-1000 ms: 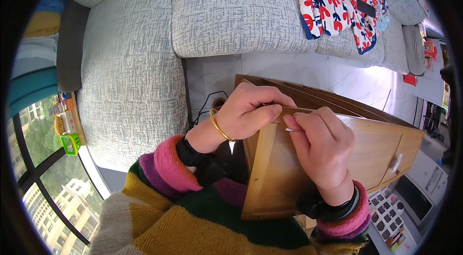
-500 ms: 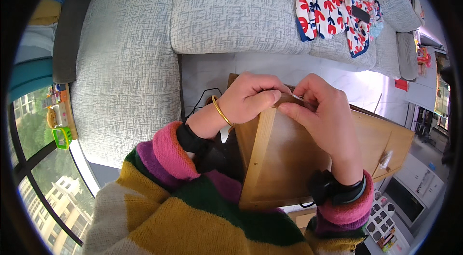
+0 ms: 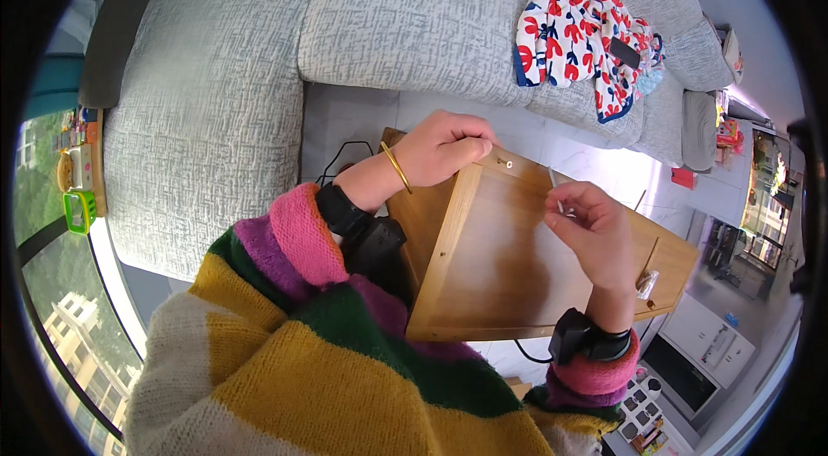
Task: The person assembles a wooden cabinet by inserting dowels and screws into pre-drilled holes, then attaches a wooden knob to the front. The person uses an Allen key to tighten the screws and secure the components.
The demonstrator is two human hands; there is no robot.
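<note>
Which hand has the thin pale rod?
The right hand: it holds the thin pale rod. The left hand, with the gold bangle at its wrist, is at a corner of the wooden panel instead.

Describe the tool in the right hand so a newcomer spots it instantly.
Find the large brown wooden furniture piece in front of the striped knit sweater. Over its right half, the right hand pinches a slim metal tool that pokes up past the grip. Its pale, narrow, stick-like shaft sets it apart from the broad brown wood.
</note>
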